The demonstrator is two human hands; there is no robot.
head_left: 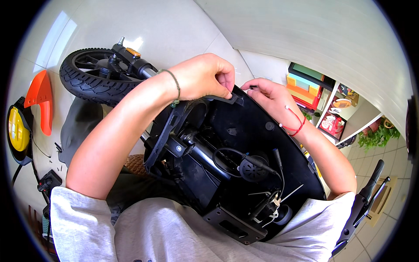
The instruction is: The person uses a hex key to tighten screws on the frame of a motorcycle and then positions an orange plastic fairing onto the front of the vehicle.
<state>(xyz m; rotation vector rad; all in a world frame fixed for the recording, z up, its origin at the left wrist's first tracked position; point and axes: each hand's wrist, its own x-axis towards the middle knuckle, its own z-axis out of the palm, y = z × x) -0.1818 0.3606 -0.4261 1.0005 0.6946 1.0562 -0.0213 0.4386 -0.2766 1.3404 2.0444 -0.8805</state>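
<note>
Grey shirt at the lower edge, both forearms reaching up from it. Bracket, black, slotted, right in front of the shirt. Just beyond, inside the black shell: loose wires and white ties, a round slotted black disc, a cable looping by the disc, plug end standing free near it. Shiny dark tube runs slantwise left of the disc. Shell is in front of the torso, hollow side facing the wearer, between the two arms.

Left hand over the shell's far end, bent at the wrist, fingers curled, thumb and forefinger narrowed in a pinch on a black strip by the rim. Green cord bracelet on that wrist. Right hand at the rim's right side, just beside the left hand, thumb and forefinger pinching a small dark bit; its exact kind too small to tell. Red bracelet on that wrist.

Farther left: wheel, black treaded tyre, lying tilted; orange fender and yellow-black part on the pale floor. Farther right: shelf with boxes, green plant.
</note>
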